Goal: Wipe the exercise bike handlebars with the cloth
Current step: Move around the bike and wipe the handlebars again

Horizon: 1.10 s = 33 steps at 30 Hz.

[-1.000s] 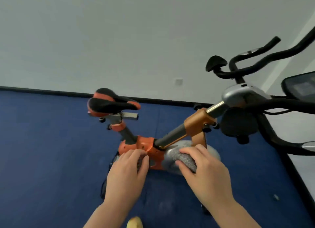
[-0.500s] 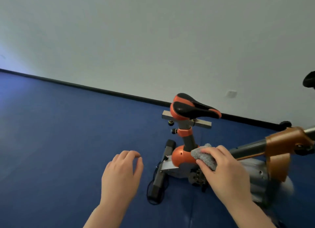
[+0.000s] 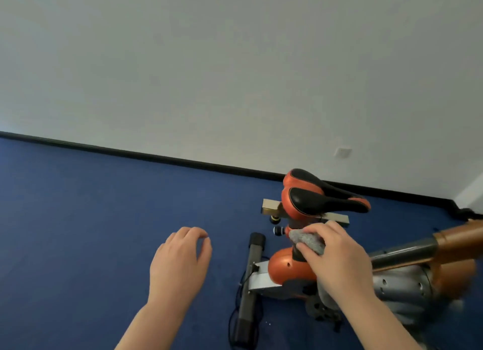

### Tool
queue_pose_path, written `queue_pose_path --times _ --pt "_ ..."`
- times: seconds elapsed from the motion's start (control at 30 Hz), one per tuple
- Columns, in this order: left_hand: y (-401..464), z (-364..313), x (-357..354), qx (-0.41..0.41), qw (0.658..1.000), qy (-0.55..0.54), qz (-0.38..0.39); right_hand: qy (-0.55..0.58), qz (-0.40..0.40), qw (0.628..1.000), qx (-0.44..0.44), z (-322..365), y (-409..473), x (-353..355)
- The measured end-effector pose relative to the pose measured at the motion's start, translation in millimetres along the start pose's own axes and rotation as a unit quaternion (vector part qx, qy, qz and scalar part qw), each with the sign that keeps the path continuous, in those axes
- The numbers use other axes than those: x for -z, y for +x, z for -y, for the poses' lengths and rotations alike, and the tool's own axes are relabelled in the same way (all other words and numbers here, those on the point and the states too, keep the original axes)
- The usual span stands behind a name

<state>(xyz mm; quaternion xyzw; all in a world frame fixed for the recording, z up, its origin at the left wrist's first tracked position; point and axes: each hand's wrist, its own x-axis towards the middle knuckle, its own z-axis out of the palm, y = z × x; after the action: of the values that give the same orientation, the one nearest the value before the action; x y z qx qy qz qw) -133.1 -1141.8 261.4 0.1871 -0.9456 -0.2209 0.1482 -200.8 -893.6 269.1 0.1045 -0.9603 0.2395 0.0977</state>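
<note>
The right hand (image 3: 337, 258) grips a grey cloth (image 3: 308, 240), bunched under the fingers and pressed against the seat post (image 3: 296, 253) just below the orange-and-black saddle (image 3: 321, 198). The left hand (image 3: 180, 260) hangs open over the blue floor (image 3: 91, 232), fingers loosely curled, holding nothing, well apart from the bike (image 3: 287, 268). The handlebars are out of view; only the bike's rear end and a sloping frame tube (image 3: 407, 253) show at the right.
</note>
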Motion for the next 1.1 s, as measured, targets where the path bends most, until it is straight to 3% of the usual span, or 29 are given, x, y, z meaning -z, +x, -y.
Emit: queue_pose_path --times 0.4,0.53,0.77,0.93,1.1 --pt "193.3 95.9 10.9 0.045 0.999 -0.01 -0.024 0.021 -0.008 1.0 -0.015 89.4 177.5 -81.7" --pt "295.1 121.1 -3.3 -0.009 1.0 -0.023 -0.001 0.016 -0.043 0.998 -0.052 118.5 243.3 -121.1" --pt "459.8 159.0 -8.8 -0.101 0.994 -0.012 0.045 0.024 -0.128 0.972 -0.193 143.8 333.7 -145.7" --pt "548.4 111.2 -52.9 -0.145 0.982 -0.067 0.097 -0.025 -0.191 0.943 -0.271 123.4 359.7 -127.6" --pt "593.8 16.1 -122.3 -0.259 0.95 -0.096 0.147 -0.06 -0.226 0.908 -0.347 74.9 388.5 -121.5"
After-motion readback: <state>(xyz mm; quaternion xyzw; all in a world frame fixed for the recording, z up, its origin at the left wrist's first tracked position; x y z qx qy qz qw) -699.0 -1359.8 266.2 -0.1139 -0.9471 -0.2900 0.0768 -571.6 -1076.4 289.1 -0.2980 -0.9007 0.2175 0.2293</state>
